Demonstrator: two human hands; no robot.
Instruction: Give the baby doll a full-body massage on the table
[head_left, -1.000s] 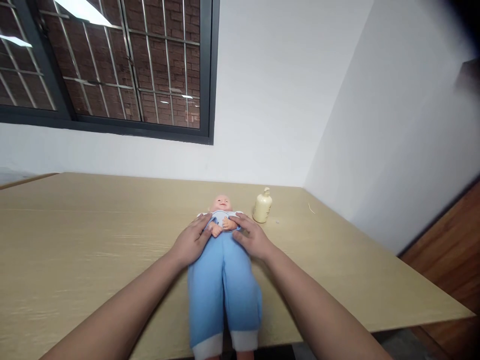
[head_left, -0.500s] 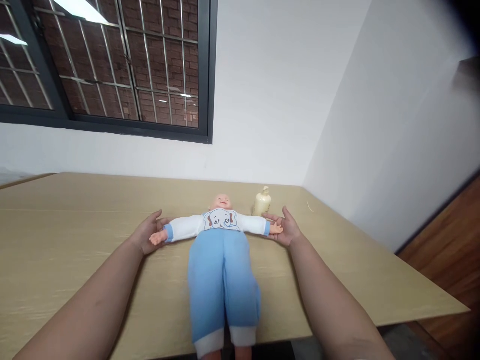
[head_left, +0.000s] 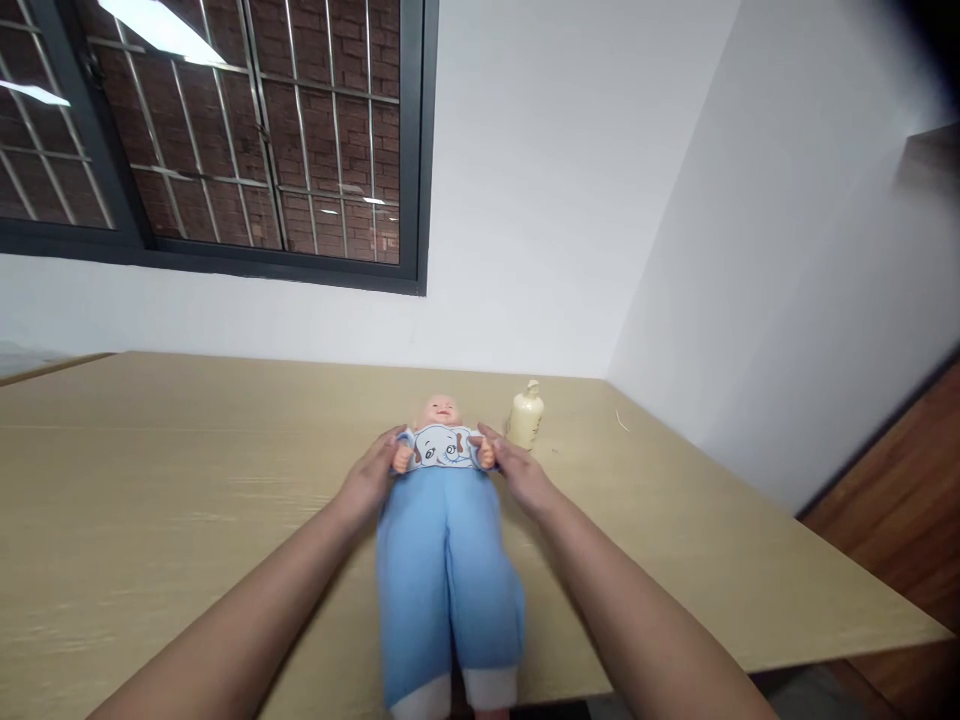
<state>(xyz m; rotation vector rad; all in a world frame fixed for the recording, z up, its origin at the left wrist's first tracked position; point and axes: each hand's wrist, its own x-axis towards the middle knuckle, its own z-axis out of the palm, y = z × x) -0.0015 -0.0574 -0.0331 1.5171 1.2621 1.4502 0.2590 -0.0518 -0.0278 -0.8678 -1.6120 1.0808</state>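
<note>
A baby doll (head_left: 446, 560) lies on its back on the wooden table, its head towards the wall. It wears blue trousers and a white top with an elephant face on the chest. At the doll's arm on the left side, my left hand (head_left: 373, 470) is closed around the sleeve. My right hand (head_left: 517, 468) grips the other arm in the same way. Both doll arms are bent, and the doll's small hands rest at the sides of its chest. My hands partly hide the sleeves.
A cream pump bottle (head_left: 526, 415) stands just beyond my right hand. The table (head_left: 187, 480) reaches to a white wall with a barred window (head_left: 262, 140). A thin pale strand (head_left: 622, 420) lies to the right. Brown wood panelling (head_left: 892, 530) stands past the table's right edge.
Both my hands have moved inward with the doll's arms, which were stretched out sideways and are now folded to its chest. The bottle has stayed in place.
</note>
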